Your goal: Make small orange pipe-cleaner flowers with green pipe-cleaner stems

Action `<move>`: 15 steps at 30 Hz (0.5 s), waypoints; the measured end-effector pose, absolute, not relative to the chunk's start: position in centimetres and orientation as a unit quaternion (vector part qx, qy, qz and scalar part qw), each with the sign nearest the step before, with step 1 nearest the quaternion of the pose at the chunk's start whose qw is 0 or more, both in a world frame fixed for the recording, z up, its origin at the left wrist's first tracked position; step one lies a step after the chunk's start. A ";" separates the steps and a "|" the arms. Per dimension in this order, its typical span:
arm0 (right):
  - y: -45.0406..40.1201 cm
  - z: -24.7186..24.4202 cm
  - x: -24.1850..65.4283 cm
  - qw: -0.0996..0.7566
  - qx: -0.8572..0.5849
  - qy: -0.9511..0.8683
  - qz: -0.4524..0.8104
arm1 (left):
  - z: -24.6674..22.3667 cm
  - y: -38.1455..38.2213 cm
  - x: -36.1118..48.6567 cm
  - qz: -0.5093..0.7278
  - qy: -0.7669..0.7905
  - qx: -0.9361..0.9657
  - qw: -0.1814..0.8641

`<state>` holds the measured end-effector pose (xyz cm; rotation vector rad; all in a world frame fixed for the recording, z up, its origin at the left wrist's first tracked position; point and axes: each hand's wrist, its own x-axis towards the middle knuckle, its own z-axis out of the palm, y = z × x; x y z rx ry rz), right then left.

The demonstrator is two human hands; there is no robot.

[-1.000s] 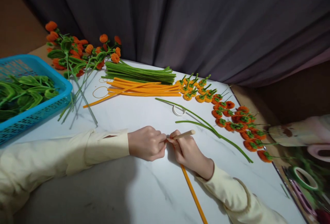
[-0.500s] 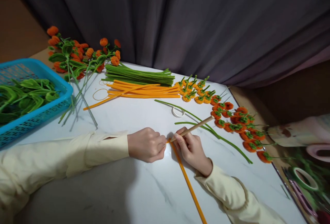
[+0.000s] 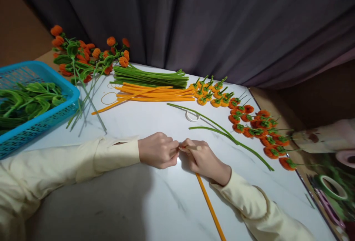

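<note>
My left hand [image 3: 161, 150] is closed in a pinch at the middle of the white table, its fingertips close to those of my right hand. What it pinches is mostly hidden; a bit of orange shows between the hands. My right hand [image 3: 206, 159] is closed on a thin wooden stick [image 3: 194, 147], which points back over the fingers. From under this hand an orange pipe cleaner [image 3: 210, 204] runs down to the bottom edge. Behind the hands lie green pipe cleaners [image 3: 227, 133] and a white ring [image 3: 192, 115].
Orange strips [image 3: 158, 95] and green stems [image 3: 149, 77] lie in bundles at the back. Yellow flower heads [image 3: 216, 102] and orange ones [image 3: 260, 124] spread right. A blue basket [image 3: 52, 117] of leaves stands left, near finished flowers [image 3: 83, 54]. Green tape [image 3: 332, 187] lies far right.
My right hand has turned, and the stick has swung down from pointing up and right to lying nearly level over the fingers. The view has shifted slightly.
</note>
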<state>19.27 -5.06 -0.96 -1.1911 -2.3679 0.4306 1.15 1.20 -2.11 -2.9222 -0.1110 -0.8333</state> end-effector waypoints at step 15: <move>-4.8 -0.4 20.0 0.436 -0.528 -0.619 0.385 | -1.1 0.8 1.2 -0.287 -0.027 -0.955 0.070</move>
